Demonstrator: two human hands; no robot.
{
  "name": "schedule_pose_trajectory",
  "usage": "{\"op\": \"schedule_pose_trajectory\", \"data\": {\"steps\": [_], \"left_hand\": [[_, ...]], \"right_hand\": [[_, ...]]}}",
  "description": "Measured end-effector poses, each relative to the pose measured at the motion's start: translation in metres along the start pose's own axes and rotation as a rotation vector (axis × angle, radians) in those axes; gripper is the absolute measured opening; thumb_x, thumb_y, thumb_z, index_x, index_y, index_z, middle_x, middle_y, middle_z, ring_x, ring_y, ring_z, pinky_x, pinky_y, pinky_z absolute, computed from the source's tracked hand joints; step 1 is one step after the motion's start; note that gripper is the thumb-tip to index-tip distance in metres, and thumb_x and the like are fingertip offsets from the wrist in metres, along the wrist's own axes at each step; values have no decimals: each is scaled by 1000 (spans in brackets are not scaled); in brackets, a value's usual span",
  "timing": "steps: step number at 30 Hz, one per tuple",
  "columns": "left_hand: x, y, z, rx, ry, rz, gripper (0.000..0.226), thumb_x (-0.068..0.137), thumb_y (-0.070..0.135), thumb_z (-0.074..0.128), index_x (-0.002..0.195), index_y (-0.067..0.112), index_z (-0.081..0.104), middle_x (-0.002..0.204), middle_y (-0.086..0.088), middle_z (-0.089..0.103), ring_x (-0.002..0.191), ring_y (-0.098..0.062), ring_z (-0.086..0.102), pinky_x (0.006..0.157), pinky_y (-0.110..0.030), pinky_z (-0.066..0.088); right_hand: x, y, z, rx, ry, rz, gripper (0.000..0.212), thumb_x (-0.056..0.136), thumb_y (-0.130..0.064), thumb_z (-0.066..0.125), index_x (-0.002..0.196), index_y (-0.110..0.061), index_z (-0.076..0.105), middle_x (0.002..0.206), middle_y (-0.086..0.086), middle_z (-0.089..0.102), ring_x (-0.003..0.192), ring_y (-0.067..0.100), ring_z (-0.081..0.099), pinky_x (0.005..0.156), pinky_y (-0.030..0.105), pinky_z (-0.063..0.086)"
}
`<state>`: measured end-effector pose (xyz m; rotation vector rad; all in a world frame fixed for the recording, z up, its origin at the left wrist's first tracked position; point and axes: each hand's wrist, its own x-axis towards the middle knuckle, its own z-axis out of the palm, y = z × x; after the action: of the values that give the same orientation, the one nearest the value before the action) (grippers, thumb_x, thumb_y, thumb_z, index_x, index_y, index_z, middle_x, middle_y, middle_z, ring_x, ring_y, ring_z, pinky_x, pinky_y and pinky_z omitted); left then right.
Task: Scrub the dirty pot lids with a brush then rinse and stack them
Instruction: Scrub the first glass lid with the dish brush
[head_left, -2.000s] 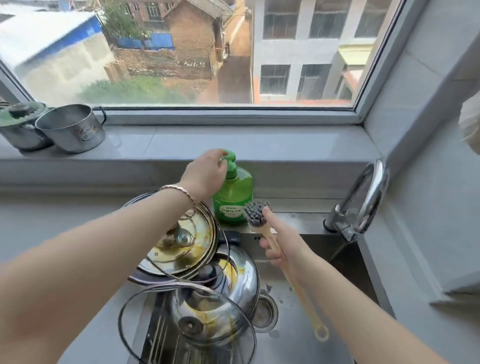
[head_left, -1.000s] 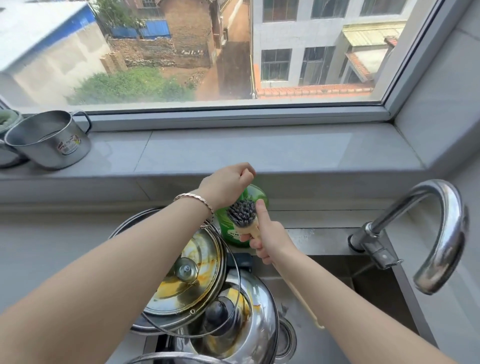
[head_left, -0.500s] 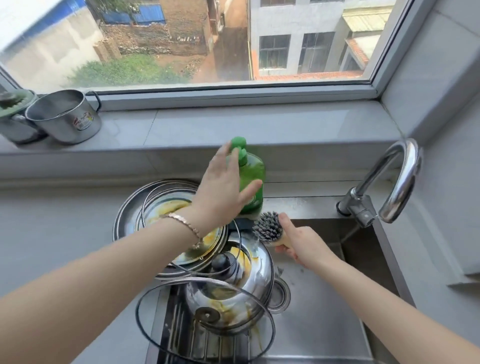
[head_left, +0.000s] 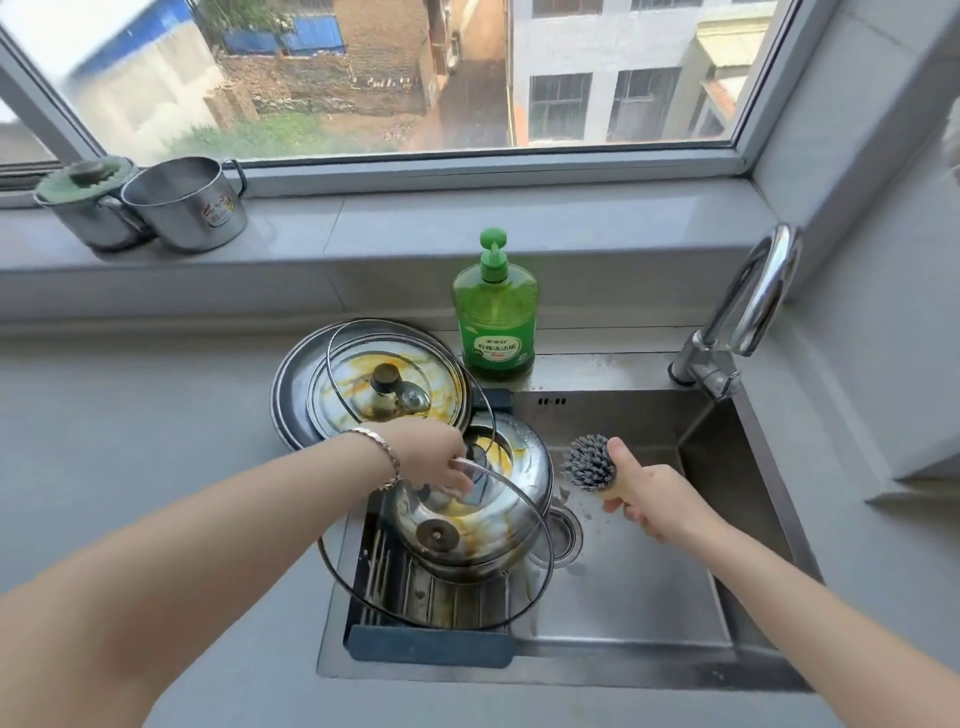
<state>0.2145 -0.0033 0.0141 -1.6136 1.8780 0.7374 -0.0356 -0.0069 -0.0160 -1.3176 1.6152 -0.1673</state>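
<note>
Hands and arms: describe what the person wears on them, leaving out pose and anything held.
Both forearms are bare, with no sleeves in view and no gloves. The left hand has a slim metal link bracelet at the wrist, pale gold to silvery. The right hand and its wrist show no jewellery.

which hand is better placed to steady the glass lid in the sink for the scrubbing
Left. The left hand holds the rim of the round clear glass lid in the steel sink, while the right hand is busy gripping the wooden-handled bristle brush beside it, ready to scrub.
</note>
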Motion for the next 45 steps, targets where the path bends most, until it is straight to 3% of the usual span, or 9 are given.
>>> {"op": "schedule_pose_trajectory", "data": {"steps": [10, 14, 18, 20, 23, 33, 36, 40, 45], "left_hand": [[-38, 12, -24, 160, 50, 74, 33, 94, 45, 49, 82, 14, 53, 68, 4, 52, 60, -13, 47, 53, -23, 38], [-63, 14, -55, 47, 101, 33, 36, 92, 45, 51, 80, 14, 63, 72, 6, 69, 66, -16, 66, 68, -31, 56], [-71, 25, -75, -435, 151, 0, 26, 93, 31, 55, 88, 7, 66, 74, -5, 74, 67, -22, 72, 59, -35, 60], [-64, 33, -72, -646, 209, -29, 23, 93, 23, 56, 88, 1, 63, 70, -11, 73, 64, -27, 71, 56, -36, 59], [-45, 52, -50, -907, 319, -112, 20, 91, 16, 59, 88, -4, 62, 72, -20, 71, 69, -38, 70, 64, -48, 59], [3, 139, 42, -1903, 260, -277, 12, 93, -8, 43, 104, -7, 49, 84, -31, 63, 52, -29, 68, 43, -30, 55], [3, 158, 46, -1886, 302, -290, 14, 92, -11, 43, 100, -4, 52, 86, -30, 60, 57, -30, 63, 43, -28, 52], [-5, 164, 43, -1650, 365, -214, 22, 86, -12, 52, 83, 9, 60, 79, -21, 67, 65, -29, 65, 52, -32, 55], [-9, 151, 36, -1735, 302, -156, 35, 82, -19, 50, 107, 5, 56, 84, -28, 70, 72, -38, 68, 55, -40, 57]], "right_hand": [[-15, 0, -5, 15, 2, -62, 74, 88, -66, 29, 66, -8, 69, 51, 0, 43, 42, 15, 34, 44, 21, 27], [-14, 5, -17, -4, 108, -150, 73, 88, -65, 33, 56, -4, 58, 50, 0, 45, 49, 17, 40, 55, 26, 31], [-16, 17, -37, -26, 282, -208, 81, 89, -68, 25, 89, 4, 62, 66, 5, 55, 68, 23, 50, 63, 32, 33], [-22, 22, -46, -56, 324, -235, 70, 92, -63, 20, 109, -12, 64, 98, 3, 67, 96, 26, 55, 77, 33, 38], [-27, 34, -57, -45, 307, -308, 51, 97, -54, 20, 142, -36, 36, 141, -11, 47, 132, 18, 40, 101, 31, 32], [0, 98, -60, -390, 185, -229, 47, 93, -46, 46, 139, -45, 35, 103, 1, 55, 105, 22, 55, 74, 30, 39], [-3, 88, -52, -543, 103, -326, 45, 90, -45, 52, 133, -41, 41, 113, -2, 54, 106, 21, 55, 78, 31, 43], [-8, 85, -40, -374, -52, -473, 49, 81, -31, 69, 127, -31, 53, 130, -15, 53, 118, 7, 49, 90, 23, 39], [18, 98, -63, 52, 240, -122, 47, 77, -24, 74, 122, -27, 61, 117, -4, 65, 109, 14, 57, 87, 24, 42]]}}
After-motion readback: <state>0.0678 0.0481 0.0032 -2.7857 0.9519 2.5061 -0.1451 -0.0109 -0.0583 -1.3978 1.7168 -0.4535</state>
